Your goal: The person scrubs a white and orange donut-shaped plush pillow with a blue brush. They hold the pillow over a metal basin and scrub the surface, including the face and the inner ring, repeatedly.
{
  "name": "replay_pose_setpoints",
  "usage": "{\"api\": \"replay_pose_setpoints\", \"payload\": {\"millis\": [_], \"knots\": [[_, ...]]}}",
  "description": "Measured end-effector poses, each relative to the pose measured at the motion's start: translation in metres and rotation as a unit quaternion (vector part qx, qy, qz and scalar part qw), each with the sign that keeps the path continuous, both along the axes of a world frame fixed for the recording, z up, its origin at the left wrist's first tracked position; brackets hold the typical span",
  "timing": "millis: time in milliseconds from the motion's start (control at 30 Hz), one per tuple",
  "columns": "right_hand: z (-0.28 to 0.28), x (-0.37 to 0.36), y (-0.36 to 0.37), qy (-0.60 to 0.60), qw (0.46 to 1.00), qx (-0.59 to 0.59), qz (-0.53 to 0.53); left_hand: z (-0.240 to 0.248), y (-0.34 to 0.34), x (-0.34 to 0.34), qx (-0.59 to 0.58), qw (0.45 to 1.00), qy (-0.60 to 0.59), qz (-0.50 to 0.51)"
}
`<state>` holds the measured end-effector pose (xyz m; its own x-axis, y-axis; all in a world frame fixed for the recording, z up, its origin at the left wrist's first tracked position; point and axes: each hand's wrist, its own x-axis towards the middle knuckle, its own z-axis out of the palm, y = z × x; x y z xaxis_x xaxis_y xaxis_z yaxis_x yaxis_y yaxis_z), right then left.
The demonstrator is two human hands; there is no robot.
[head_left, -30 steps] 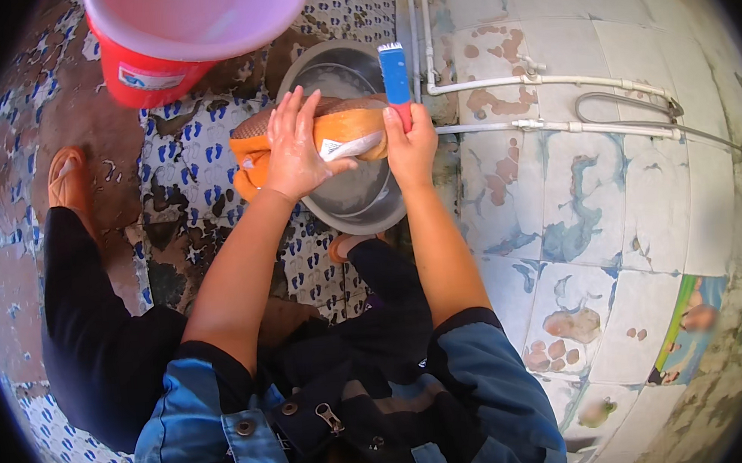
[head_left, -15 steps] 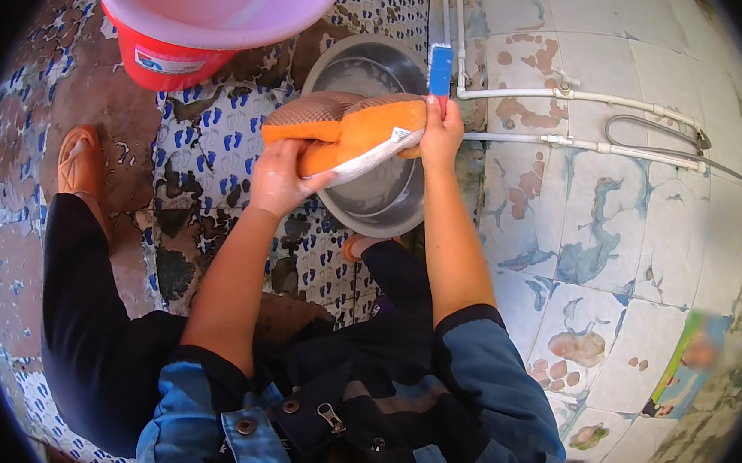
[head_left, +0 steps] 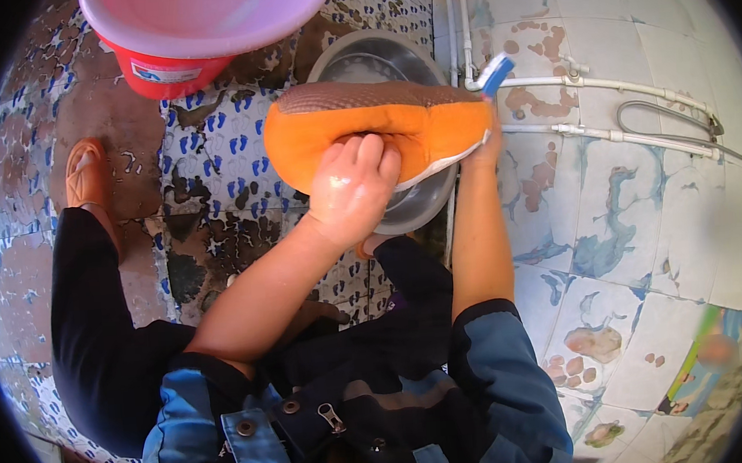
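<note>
L hand (head_left: 355, 185), shifted from 9 o'clock end of orange slipper (head_left: 433, 128) (at 12, over grey basin (head_left: 421, 215)), now curls fingers into its opening, prob. steadying it, can't tell if pinching; R hand (head_left: 481, 148), at 3, clasps blue brush (head_left: 498, 75)

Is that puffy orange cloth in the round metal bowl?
Out: the left hand grips the orange cloth over the bowl, ends past its rim.
</note>
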<state>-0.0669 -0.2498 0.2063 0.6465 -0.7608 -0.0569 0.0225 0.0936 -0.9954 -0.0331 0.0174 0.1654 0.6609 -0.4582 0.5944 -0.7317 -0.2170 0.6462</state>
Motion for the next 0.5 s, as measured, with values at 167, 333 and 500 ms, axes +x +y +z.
{"api": "replay_pose_setpoints", "payload": {"millis": [167, 333, 500], "knots": [[-0.086, -0.020, -0.013, 0.042, 0.989, 0.113, -0.091, -0.045, -0.002, -0.002, 0.073, 0.997, 0.014, -0.009], [-0.076, -0.017, -0.002, 0.066, 0.990, -0.010, -0.125, -0.052, 0.018, 0.003, -0.006, 1.000, 0.008, 0.001], [-0.048, -0.005, 0.046, 0.099, 0.967, -0.203, -0.118, -0.081, 0.030, 0.003, -0.082, 0.995, 0.050, 0.025]]}}
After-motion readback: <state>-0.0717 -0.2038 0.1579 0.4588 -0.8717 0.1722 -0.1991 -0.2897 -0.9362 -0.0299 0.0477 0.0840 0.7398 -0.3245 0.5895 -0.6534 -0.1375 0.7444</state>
